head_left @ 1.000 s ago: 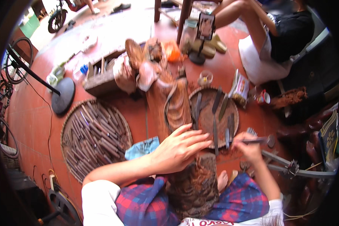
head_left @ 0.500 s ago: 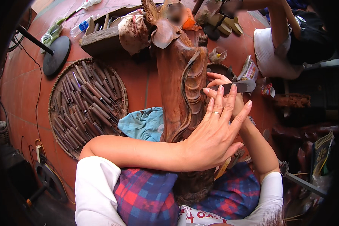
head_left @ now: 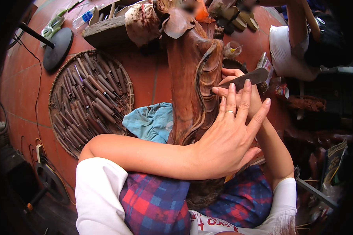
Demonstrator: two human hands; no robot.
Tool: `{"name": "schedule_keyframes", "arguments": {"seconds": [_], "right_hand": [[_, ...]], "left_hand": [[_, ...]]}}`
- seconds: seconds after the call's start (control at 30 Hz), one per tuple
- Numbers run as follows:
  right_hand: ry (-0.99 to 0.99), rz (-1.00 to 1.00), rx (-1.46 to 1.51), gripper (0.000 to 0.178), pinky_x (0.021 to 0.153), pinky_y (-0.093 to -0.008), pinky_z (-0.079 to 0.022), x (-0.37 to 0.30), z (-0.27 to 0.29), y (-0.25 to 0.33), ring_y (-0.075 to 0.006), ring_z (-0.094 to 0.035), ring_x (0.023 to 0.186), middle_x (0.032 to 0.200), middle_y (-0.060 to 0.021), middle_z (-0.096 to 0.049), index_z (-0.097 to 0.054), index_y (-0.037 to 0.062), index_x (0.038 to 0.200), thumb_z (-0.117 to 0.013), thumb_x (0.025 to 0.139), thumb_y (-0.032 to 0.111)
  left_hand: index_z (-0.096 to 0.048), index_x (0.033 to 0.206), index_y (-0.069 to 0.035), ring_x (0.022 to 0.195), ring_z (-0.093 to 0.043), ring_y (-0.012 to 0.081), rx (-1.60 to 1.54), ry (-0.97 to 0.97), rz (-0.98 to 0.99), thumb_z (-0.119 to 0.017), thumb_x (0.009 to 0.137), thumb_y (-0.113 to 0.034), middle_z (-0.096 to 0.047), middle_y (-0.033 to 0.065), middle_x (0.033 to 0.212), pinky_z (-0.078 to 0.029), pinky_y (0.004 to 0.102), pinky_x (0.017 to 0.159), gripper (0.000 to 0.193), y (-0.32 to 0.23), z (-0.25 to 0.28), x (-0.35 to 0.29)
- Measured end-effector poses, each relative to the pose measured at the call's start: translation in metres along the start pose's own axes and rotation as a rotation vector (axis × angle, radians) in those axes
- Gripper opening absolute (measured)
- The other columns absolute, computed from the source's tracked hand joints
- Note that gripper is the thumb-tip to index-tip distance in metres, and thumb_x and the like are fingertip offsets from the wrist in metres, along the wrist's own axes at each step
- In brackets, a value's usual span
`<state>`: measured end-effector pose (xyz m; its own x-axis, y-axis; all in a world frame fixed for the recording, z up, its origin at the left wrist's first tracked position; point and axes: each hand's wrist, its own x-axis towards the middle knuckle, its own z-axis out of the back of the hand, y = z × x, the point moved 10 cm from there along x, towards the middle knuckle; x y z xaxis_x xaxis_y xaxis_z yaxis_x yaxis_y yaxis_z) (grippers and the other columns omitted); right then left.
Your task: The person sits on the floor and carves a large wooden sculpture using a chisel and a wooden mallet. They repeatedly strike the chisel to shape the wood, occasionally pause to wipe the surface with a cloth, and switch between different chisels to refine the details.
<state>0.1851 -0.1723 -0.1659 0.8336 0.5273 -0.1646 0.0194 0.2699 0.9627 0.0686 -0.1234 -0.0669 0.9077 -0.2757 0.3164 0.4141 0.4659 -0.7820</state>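
A carved reddish-brown wooden figure (head_left: 181, 74) stands between my legs, its folds and a long curling ridge facing right. My right hand (head_left: 253, 98) is closed around a flat dark blade-like tool (head_left: 257, 76) with a broad far end; the tool's narrow end meets the carved folds. Across from the left reaches my left hand (head_left: 225, 137), a ring on one finger. Its fingers are stretched and spread, with two fingertips at the tool's lower edge; whether they press on it I cannot tell. Part of my right hand is hidden behind my left.
Left of the figure, a round woven tray (head_left: 131, 92) holds many wood-handled carving tools. A light blue cloth (head_left: 151, 122) lies beside it. A black round stand base (head_left: 59, 49) is farther left. Another person (head_left: 286, 51) sits at the upper right, near a plastic cup (head_left: 232, 49).
The whole view has shifted slightly, putting figure and hands farther right. The tool's broad end now tilts higher, and my left hand remains spread over my right.
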Motion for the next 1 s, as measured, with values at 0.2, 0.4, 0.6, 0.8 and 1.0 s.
{"name": "schedule_keyframes", "arguments": {"seconds": [0.2,0.4,0.6,0.8,1.0], "right_hand": [[0.008,0.024,-0.038,0.040,0.065,-0.0318,-0.059,0.001,-0.005,0.011,-0.0239,-0.070,0.088,0.092,-0.0153,-0.063,-0.049,-0.0039,0.120,-0.067,0.090,0.015],[-0.038,-0.228,0.145,0.027,0.078,-0.0352,-0.057,-0.001,-0.013,0.007,-0.0258,-0.064,0.101,0.100,-0.0106,-0.060,-0.059,-0.0041,0.109,-0.067,0.089,0.012],[0.011,-0.061,0.095,0.023,0.080,-0.0375,-0.056,0.003,-0.008,0.004,-0.0263,-0.062,0.106,0.099,-0.0100,-0.061,-0.060,-0.0034,0.107,-0.064,0.089,0.012],[0.024,0.262,-0.340,0.022,0.090,-0.0440,-0.050,0.001,-0.013,0.027,-0.0282,-0.061,0.104,0.097,-0.0089,-0.062,-0.064,-0.0027,0.100,-0.071,0.084,0.012],[-0.059,-0.109,0.072,0.032,0.082,-0.0369,-0.051,0.000,-0.011,0.005,-0.0212,-0.062,0.099,0.097,-0.0105,-0.064,-0.062,-0.0030,0.101,-0.079,0.078,0.013]], "left_hand": [[-0.017,0.149,0.006,0.131,-0.015,0.0685,0.009,-0.080,-0.024,-0.069,0.084,-0.030,-0.006,0.0459,0.147,-0.021,0.0601,0.112,0.090,0.005,0.008,0.005],[-0.018,0.149,0.006,0.131,-0.017,0.0679,-0.046,-0.111,-0.032,-0.068,0.085,-0.030,-0.010,0.0466,0.146,-0.020,0.0573,0.113,0.089,0.018,0.008,-0.001],[-0.019,0.148,0.007,0.132,-0.016,0.0671,0.000,-0.025,-0.004,-0.068,0.085,-0.030,-0.009,0.0479,0.145,-0.022,0.0580,0.112,0.089,0.006,0.006,-0.006],[-0.020,0.148,0.006,0.133,-0.016,0.0663,0.004,-0.071,-0.033,-0.068,0.085,-0.032,-0.008,0.0469,0.146,-0.022,0.0574,0.113,0.088,0.011,0.004,0.002],[-0.018,0.149,0.006,0.133,-0.013,0.0671,-0.049,-0.103,-0.049,-0.068,0.086,-0.030,-0.007,0.0470,0.146,-0.020,0.0575,0.113,0.088,0.019,0.005,-0.001]]}}
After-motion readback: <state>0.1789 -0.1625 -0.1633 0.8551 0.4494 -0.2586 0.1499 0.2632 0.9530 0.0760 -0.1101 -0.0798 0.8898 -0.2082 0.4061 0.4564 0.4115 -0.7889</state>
